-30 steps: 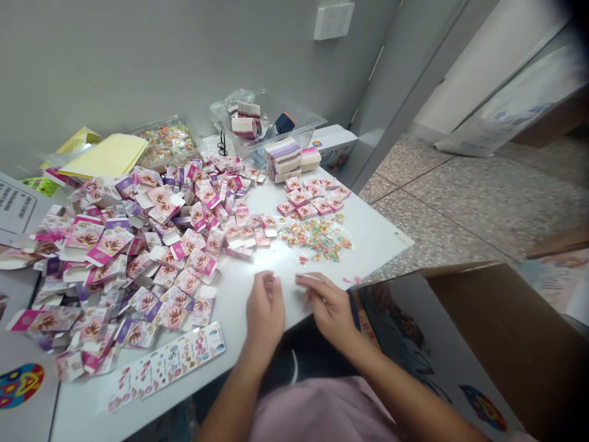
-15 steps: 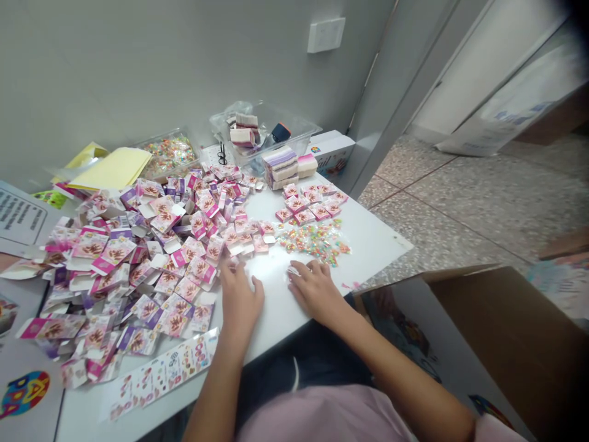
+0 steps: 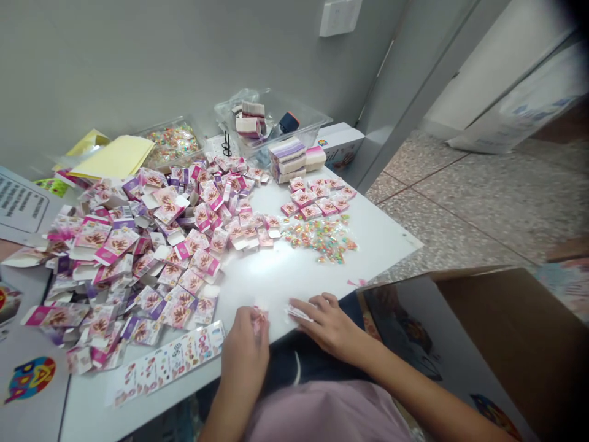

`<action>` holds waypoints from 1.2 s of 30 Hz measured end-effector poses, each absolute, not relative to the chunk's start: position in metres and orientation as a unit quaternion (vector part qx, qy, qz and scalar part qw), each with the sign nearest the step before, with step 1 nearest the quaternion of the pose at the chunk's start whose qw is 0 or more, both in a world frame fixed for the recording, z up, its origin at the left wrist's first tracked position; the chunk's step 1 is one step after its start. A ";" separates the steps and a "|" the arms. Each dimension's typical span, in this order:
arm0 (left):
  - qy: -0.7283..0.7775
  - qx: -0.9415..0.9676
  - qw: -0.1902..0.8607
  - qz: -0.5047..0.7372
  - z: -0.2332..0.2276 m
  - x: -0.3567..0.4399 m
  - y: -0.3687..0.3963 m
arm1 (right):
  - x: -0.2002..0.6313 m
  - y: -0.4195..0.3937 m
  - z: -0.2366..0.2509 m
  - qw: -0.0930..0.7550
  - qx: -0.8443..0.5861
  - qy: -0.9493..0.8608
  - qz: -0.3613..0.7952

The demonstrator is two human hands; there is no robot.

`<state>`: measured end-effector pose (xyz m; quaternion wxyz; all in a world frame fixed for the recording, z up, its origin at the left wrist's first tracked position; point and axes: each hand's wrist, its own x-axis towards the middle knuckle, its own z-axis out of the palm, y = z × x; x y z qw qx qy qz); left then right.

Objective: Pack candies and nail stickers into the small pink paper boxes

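Head camera view: a seated person works at a white table (image 3: 389,239), the left hand (image 3: 245,337) pinching a small pink-and-white box (image 3: 260,318) between thumb and fingers near the table's front edge. Just across from it, the right hand (image 3: 330,325) has its fingers closed on a pale flat piece (image 3: 300,314), too blurred to identify; the two hands are apart. Spread over the table's left side is a heap of printed cartons (image 3: 151,248) in pink, purple and white, many with flaps open. Beyond the hands lies a scatter of clear packets (image 3: 324,239) with multicoloured contents, and just behind it, a group of pink cartons (image 3: 317,199) lies flat, roughly in rows. Farther back, layered stacks (image 3: 288,161) with purple and pink edges stand before a clear tray (image 3: 310,127), which holds more bundles and a dark object with an orange part. Another clear container (image 3: 171,144), filled with colorful pieces, sits beside yellow sheets (image 3: 113,156) near the wall. A printed strip (image 3: 170,362) lies along the front edge, left of the left hand, while a large open cardboard box (image 3: 506,331) stands at right.
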<state>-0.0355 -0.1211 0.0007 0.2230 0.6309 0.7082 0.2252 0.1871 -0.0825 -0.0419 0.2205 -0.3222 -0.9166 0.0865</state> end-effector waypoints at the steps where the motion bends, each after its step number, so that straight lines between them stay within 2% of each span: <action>1: 0.715 0.608 0.247 0.240 0.000 -0.035 -0.122 | 0.189 -0.084 -0.044 0.245 -0.322 -0.909 0.095; 5: 0.696 0.495 0.372 0.363 -0.005 -0.032 -0.121 | 0.185 -0.084 -0.040 0.413 -0.377 -0.802 0.209; 8: 0.640 0.436 0.505 0.381 -0.003 -0.026 -0.118 | 0.172 -0.077 -0.025 0.506 -0.439 -0.662 0.336; 12: 0.585 0.400 0.604 0.365 0.011 -0.019 -0.112 | 0.153 -0.067 -0.003 0.518 -0.470 -0.530 0.480; 17: 0.518 0.441 0.647 0.344 0.028 -0.021 -0.111 | 0.141 -0.064 0.017 0.439 -0.421 -0.497 0.619; 21: 0.517 0.462 0.645 0.320 0.036 -0.026 -0.111 | 0.146 -0.064 0.031 0.376 -0.388 -0.621 0.568; 25: 0.545 0.510 0.582 0.324 0.042 -0.029 -0.108 | 0.150 -0.061 0.044 0.352 -0.354 -0.738 0.453; 29: 0.547 0.555 0.542 0.314 0.045 -0.028 -0.105 | 0.148 -0.060 0.049 0.297 -0.332 -0.794 0.414; 32: 0.535 0.545 0.559 0.323 0.047 -0.028 -0.103 | 0.146 -0.062 0.044 0.331 -0.369 -0.769 0.405; 36: 0.509 0.529 0.599 0.319 0.050 -0.027 -0.101 | 0.145 -0.064 0.035 0.400 -0.401 -0.666 0.485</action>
